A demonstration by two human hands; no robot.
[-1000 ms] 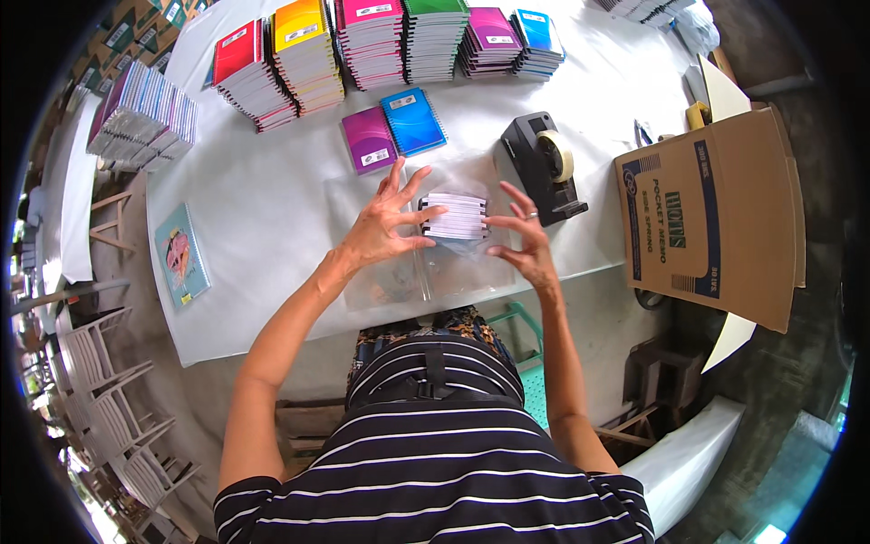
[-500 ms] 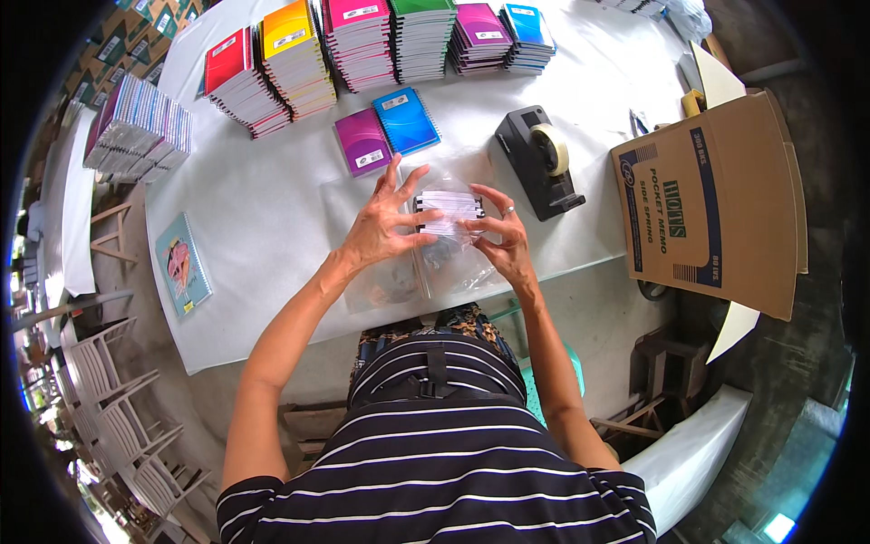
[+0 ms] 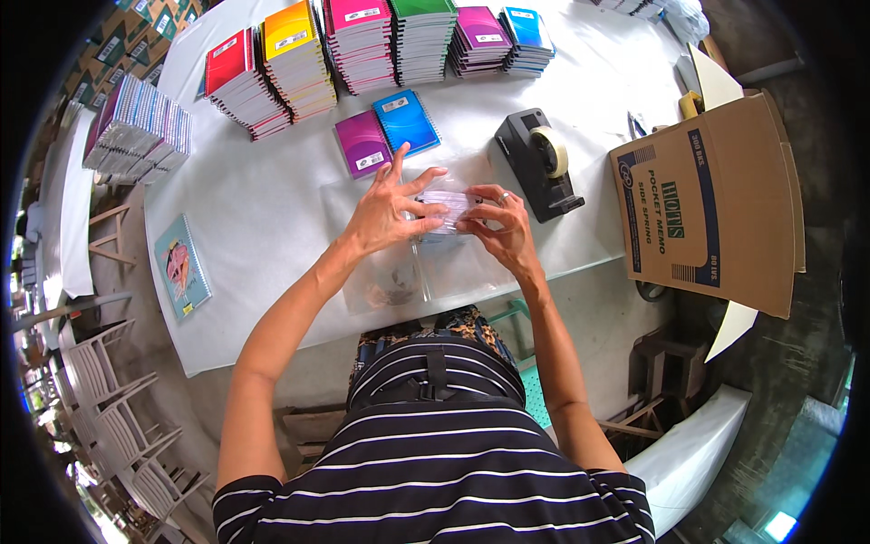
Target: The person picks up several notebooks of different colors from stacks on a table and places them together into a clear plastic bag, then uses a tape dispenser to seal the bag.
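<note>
Head view shows a small bundle of notebooks (image 3: 446, 199), pale page edges upward, between two bare hands near the front of the white-covered counter (image 3: 272, 227), on clear plastic film (image 3: 462, 272). The left hand (image 3: 388, 210) has its fingers spread, with fingertips at the bundle's left end; whether that grip clasps or merely steadies cannot be told. The right hand (image 3: 500, 227) appears to pinch film at the right end between thumb and bent fingers. Wrapping looks partway along: film seems to be round the bundle, yet no tape can be made out on it, so closing and fixing the ends appears left. The tape dispenser (image 3: 535, 177) stands to the right, apart from both hands. Beyond the hands, a purple notebook (image 3: 362, 140) and a blue notebook (image 3: 403, 122) lie touching, before a row of coloured notebook stacks (image 3: 361, 45) not in any wrap that shows.
</note>
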